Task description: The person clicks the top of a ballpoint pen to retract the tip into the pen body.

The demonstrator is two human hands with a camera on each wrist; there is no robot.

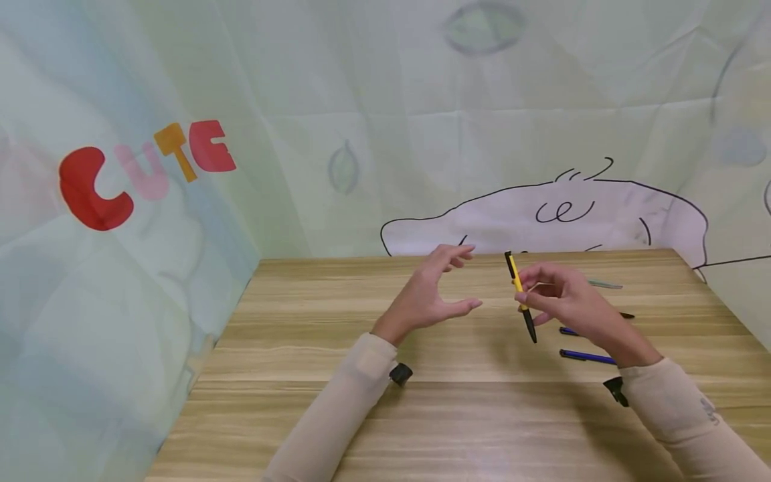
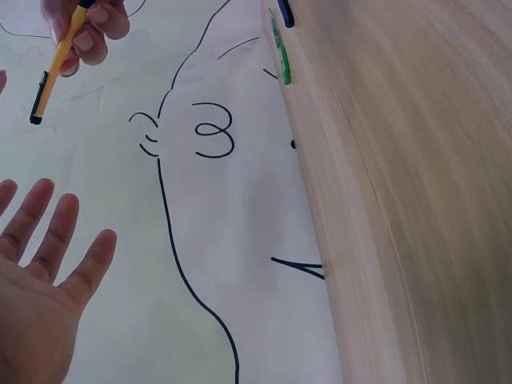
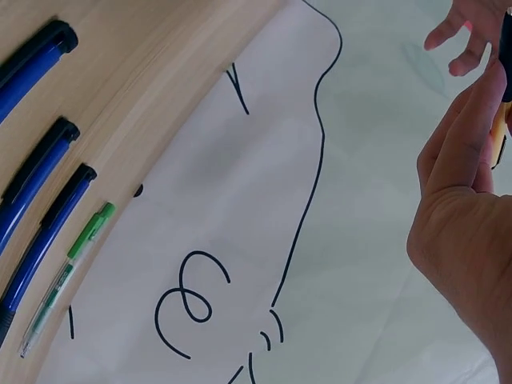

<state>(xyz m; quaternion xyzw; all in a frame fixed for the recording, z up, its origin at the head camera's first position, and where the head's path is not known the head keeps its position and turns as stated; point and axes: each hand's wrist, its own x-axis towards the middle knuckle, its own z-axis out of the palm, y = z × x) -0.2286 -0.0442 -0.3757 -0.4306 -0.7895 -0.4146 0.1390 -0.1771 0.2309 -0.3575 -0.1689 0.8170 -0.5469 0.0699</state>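
A yellow pen with black ends [image 1: 519,286] is pinched between the thumb and fingers of my right hand [image 1: 560,293], above the table. It tilts slightly, with its black tip pointing down. To its left my left hand [image 1: 430,291] is raised with thumb and fingers spread apart, holding nothing. In the left wrist view the yellow pen [image 2: 58,60] shows beyond the spread left fingers [image 2: 50,228]. The right wrist view shows the right hand [image 3: 460,152] from behind, so most of the pen is hidden there.
Blue pens [image 3: 48,232] with black clips lie side by side on the wooden table [image 1: 289,368], partly under my right forearm in the head view. A clear pen with a green end [image 3: 84,232] lies beside them. Printed cloth walls [image 1: 337,100] stand behind and left.
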